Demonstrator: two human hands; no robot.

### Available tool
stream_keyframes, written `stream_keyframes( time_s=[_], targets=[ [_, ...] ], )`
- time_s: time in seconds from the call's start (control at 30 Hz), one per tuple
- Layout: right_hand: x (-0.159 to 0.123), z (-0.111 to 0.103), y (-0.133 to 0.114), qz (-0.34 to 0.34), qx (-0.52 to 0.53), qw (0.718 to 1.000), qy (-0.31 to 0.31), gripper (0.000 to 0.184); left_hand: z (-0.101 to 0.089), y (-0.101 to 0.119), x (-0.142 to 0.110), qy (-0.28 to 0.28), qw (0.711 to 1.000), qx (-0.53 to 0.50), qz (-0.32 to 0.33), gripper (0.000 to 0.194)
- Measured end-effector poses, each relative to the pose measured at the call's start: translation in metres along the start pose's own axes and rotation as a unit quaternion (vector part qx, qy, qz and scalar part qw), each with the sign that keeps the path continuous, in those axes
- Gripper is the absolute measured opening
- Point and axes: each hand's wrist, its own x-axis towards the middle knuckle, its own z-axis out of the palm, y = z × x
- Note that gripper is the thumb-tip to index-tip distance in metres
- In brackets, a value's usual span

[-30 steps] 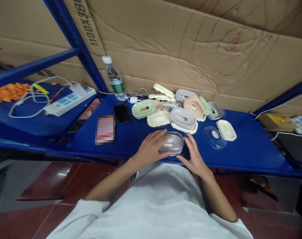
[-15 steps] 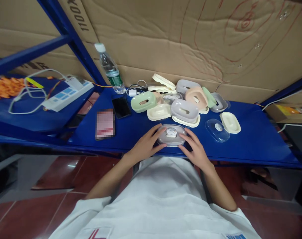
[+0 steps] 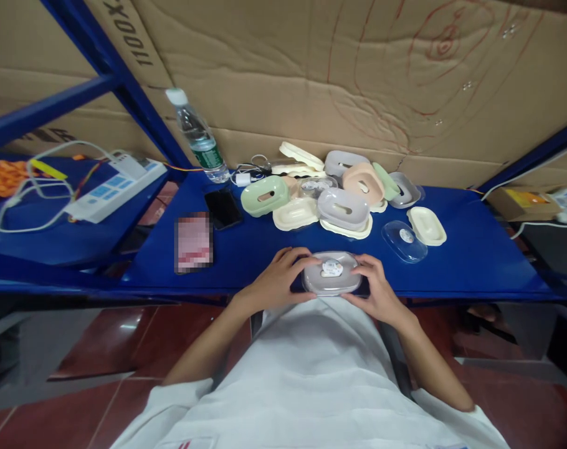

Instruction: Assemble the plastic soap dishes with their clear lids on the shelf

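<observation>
A grey oval soap box (image 3: 314, 282) with a clear lid and a round-cornered white label sits between my two hands at the table's front edge. My left hand (image 3: 283, 274) grips its left end, with the thumb at the near side and the fingers at the far side. On the right end, my right hand (image 3: 377, 290) holds it the same way, fingertips on the lid. Just beyond lies a pile of soap box parts, among them a grey tray (image 3: 344, 219), a green tray (image 3: 265, 196) and a peach tray (image 3: 364, 174).
To the right lie a loose clear lid (image 3: 402, 246) and a cream dish (image 3: 427, 226). A phone (image 3: 222, 207), a blurred-out pink item (image 3: 193, 243) and a water bottle (image 3: 204, 146) are on the left. Cardboard (image 3: 265, 75) walls the back; a power strip (image 3: 115, 190) lies further left.
Both hands have brought the soap box closer to my body, over the table's front edge, and slightly right. My fingers have curled more closely around its ends. The view has shifted slightly.
</observation>
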Motion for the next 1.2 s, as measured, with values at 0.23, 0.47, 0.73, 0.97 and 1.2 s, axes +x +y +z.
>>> stream_keyframes(
  time_s=[0.23,0.47,0.73,0.97,1.2],
  targets=[
    [-0.014,0.004,0.002,0.036,-0.049,0.997,0.049,0.071,0.004,-0.002,0.000,0.022,1.000,-0.003,0.018,0.100],
    [-0.019,-0.016,0.004,-0.040,-0.148,0.969,0.196,0.070,0.002,-0.003,-0.003,0.058,0.998,-0.029,-0.004,0.088],
    [-0.073,-0.160,0.167,0.197,-0.346,0.818,0.415,0.094,-0.004,0.001,-0.001,0.024,0.999,-0.008,-0.021,0.069],
    [-0.101,-0.170,0.226,0.315,-0.302,0.800,0.411,0.097,0.003,-0.006,0.000,0.032,0.999,0.023,0.017,0.041],
    [-0.098,-0.157,0.205,0.301,-0.290,0.843,0.337,0.098,0.004,-0.007,0.001,0.019,0.999,0.047,0.021,0.035]
  ],
)
